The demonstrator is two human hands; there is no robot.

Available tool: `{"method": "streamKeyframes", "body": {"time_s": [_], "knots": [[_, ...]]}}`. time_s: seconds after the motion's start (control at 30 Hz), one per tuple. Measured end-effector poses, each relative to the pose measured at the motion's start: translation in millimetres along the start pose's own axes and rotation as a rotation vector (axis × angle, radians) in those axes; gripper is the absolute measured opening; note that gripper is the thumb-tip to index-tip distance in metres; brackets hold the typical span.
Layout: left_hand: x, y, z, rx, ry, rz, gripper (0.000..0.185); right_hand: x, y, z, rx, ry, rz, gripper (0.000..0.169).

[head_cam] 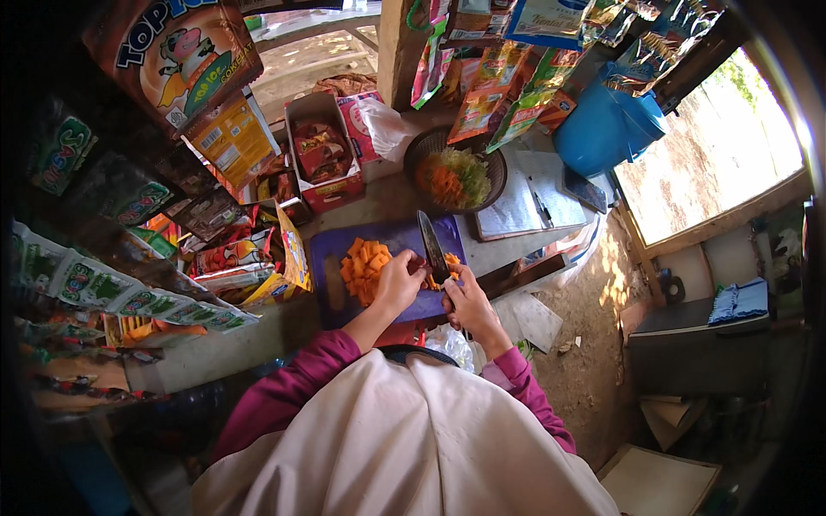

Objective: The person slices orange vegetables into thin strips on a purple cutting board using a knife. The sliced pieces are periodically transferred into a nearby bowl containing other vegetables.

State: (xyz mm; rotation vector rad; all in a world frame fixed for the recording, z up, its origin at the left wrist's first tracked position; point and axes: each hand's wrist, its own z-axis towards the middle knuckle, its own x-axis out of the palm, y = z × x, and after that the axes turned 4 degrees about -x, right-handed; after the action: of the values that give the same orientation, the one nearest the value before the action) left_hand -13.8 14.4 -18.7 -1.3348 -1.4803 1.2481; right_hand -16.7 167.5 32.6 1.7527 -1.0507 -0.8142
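Observation:
A purple plastic cutting board (326,248) lies on the counter in front of me. On its left part is a heap of diced orange vegetable, probably carrot (364,263). My right hand (471,306) grips a kitchen knife (431,238), its dark blade pointing away from me. My left hand (403,280) is beside the blade with fingertips bent together; whether a piece is between them cannot be told. More orange pieces (453,260) lie by the knife, partly hidden by it and my right hand. Beyond the board stands a brown woven basket (493,187) with shredded orange and pale green vegetables (458,179).
Right of the basket are an open notebook (510,209) with a pen (542,205), a phone (584,189) and a blue bucket (597,129). Snack boxes (332,193) stand at the back left. Sachet strips (129,290) hang at left and overhead.

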Motion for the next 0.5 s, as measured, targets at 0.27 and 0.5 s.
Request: {"method": "streamKeyframes", "body": {"time_s": [0.27,0.5], "knots": [[-4,0,-7,-0.025,-0.085,0.108,0.011,-1,-12,-1,-0.413,-0.142,-0.692,0.048],[-5,5,-15,0.136,-0.137,0.255,0.014,5,5,-11,-0.341,-0.133,-0.876,0.038]]}}
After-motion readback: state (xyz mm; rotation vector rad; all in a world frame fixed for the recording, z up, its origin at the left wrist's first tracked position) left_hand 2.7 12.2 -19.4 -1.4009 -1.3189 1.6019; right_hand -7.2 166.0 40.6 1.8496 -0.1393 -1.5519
